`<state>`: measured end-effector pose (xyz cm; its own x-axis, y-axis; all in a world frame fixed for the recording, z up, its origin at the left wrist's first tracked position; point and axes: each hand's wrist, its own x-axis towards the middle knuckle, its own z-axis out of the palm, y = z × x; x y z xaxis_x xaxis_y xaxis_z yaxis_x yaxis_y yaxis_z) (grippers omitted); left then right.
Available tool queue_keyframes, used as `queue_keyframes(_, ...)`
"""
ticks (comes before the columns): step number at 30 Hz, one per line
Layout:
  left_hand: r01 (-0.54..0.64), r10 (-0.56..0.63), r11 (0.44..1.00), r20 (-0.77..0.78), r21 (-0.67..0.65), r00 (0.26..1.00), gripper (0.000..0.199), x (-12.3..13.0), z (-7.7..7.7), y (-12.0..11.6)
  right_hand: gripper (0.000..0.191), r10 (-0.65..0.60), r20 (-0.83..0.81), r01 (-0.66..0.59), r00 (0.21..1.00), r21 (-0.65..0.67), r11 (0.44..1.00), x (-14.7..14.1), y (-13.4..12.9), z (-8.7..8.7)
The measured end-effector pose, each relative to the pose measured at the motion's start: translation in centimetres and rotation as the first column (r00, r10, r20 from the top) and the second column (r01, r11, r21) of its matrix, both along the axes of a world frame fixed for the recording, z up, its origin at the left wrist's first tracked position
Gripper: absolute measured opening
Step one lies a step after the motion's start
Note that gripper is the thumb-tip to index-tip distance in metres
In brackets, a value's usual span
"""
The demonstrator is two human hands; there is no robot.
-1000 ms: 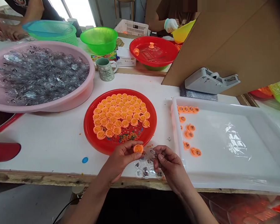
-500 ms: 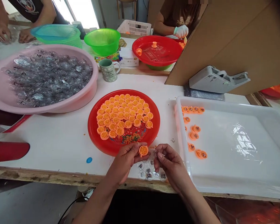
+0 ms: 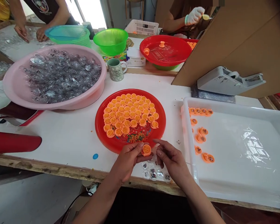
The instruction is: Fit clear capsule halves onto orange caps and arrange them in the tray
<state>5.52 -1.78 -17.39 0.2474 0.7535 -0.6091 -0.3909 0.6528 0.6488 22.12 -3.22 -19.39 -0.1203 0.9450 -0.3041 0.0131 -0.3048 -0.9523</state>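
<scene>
Between its thumb and fingers my left hand point(image 3: 132, 158) holds a small orange toy teacup point(image 3: 146, 150) on its saucer, with its yellow inside facing up. Just to the right is my right hand point(image 3: 171, 155), its index finger stretched out and its thumb curled against the other fingers; whatever it pinches is too small or clear to make out. Below the hands, clear round lids point(image 3: 153, 174) with dark printed pictures lie near the table edge. Beyond them, a red round tray point(image 3: 99, 137) carries many similar orange teacups point(image 3: 127, 113).
At right stands a white tray point(image 3: 224, 177) with picture-topped orange teacups point(image 3: 201, 138). A pink basin point(image 3: 84, 101) of clear pieces is at left, near a mug point(image 3: 116, 70). A tape dispenser point(image 3: 231, 81) sits by a cardboard panel point(image 3: 235, 40). Co-workers' hands point(image 3: 194, 16) show across the table.
The camera has turned slightly left. My right index finger has lifted and straightened, and the clear film between my hands no longer shows. A co-worker's gloved hand has risen with a yellow-tipped thing.
</scene>
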Motion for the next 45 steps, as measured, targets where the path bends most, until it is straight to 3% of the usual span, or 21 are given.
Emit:
queue_keyframes(7, 0.007, 0.0, 0.999, -0.144, 0.05, 0.99, 0.025, -0.6, 0.2, 0.3, 0.02, -0.067, -0.124, 0.055, 0.99, -0.099, 0.994, 0.3, 0.1, -0.7)
queue_keyframes(12, 0.032, -0.022, 0.998, -0.192, 0.048, 0.981, 0.026, -0.6, 0.9, 0.6, 0.023, -0.112, -0.287, 0.075, 0.951, -0.139, 0.987, 0.1, 0.1, -0.9)
queue_keyframes(20, 0.224, -0.187, 0.962, -0.223, 0.155, 0.957, 0.033, -1.2, -0.1, 0.6, 0.024, -0.069, -0.28, 0.027, 0.958, -0.15, 0.988, 0.0, 1.1, -0.2)
queue_keyframes(29, 0.162, -0.158, 0.979, -0.04, 0.12, 0.987, 0.023, -1.3, 0.0, 1.0, 0.023, -0.147, -0.417, 0.054, 0.897, -0.227, 0.972, 0.1, 0.9, -0.3)
queue_keyframes(39, 0.28, -0.237, 0.935, -0.206, 0.216, 0.949, 0.025, -1.1, 0.3, 0.5, 0.015, -0.001, -0.186, -0.007, 0.983, -0.043, 0.999, 0.4, 0.8, 0.2)
queue_keyframes(45, 0.481, -0.35, 0.84, -0.427, 0.25, 0.834, 0.028, -0.4, 0.4, -0.1, 0.01, -0.008, 0.163, -0.008, 0.987, 0.1, 0.995, 0.3, 0.3, 0.7)
